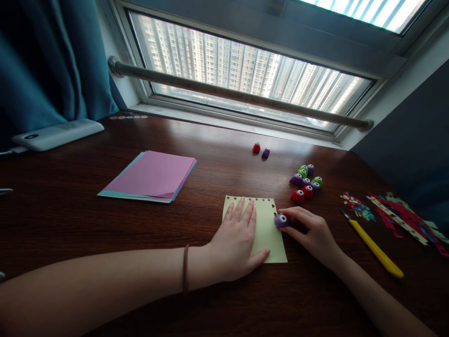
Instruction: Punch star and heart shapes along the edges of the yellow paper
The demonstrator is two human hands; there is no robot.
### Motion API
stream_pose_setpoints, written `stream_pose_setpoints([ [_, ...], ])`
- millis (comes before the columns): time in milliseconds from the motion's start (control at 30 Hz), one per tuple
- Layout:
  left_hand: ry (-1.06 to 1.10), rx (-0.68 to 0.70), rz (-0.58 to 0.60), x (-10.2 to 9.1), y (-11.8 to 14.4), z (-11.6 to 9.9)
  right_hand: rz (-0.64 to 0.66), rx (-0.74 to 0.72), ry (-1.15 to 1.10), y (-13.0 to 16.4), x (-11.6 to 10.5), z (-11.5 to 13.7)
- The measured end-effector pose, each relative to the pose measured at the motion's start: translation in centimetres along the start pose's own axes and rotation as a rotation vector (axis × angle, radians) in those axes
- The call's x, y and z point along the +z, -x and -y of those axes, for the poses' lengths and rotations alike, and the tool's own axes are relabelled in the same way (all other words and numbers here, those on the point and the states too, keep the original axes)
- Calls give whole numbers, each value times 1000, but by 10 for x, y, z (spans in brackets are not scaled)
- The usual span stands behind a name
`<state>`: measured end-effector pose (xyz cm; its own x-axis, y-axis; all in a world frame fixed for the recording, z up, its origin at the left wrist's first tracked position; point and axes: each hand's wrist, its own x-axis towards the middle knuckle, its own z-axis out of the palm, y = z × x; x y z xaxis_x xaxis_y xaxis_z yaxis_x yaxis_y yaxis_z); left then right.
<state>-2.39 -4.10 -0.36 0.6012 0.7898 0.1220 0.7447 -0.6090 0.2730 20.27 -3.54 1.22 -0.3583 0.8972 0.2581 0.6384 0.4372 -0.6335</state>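
Note:
A sheet of pale yellow paper (270, 243) lies on the dark wooden table, with small shapes punched along its top edge and the upper part of its right edge. My left hand (236, 238) rests flat on it, fingers spread. At the sheet's right edge, my right hand (312, 231) grips a purple craft punch (281, 221) between thumb and fingers. A white star mark shows on the punch's top. Whether the paper's edge is inside the punch's slot, I cannot tell.
Several coloured punches (305, 182) cluster behind my right hand; a red punch (256, 148) and a purple one (266, 152) stand farther back. Rightward lie a yellow-handled craft knife (377, 248), confetti (358, 206) and paper strips (403, 215). Leftward are coloured paper (150, 173) and a white power bank (59, 134).

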Motion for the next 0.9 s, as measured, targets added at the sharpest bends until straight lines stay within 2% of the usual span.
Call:
stream_pose_setpoints([
  [400,2,-10,14,-1,1,-1,-21,0,-4,0,6,3],
  [567,7,13,10,-10,-4,-1,-13,4,12,1,5,2],
  [633,14,93,-18,-17,-8,0,-16,16,-5,2,5,1],
  [800,99,432,-2,-26,-19,0,-124,74,-123,3,4,0],
  [900,159,470,29,-24,-22,-1,-173,111,-189,2,3,-1],
])
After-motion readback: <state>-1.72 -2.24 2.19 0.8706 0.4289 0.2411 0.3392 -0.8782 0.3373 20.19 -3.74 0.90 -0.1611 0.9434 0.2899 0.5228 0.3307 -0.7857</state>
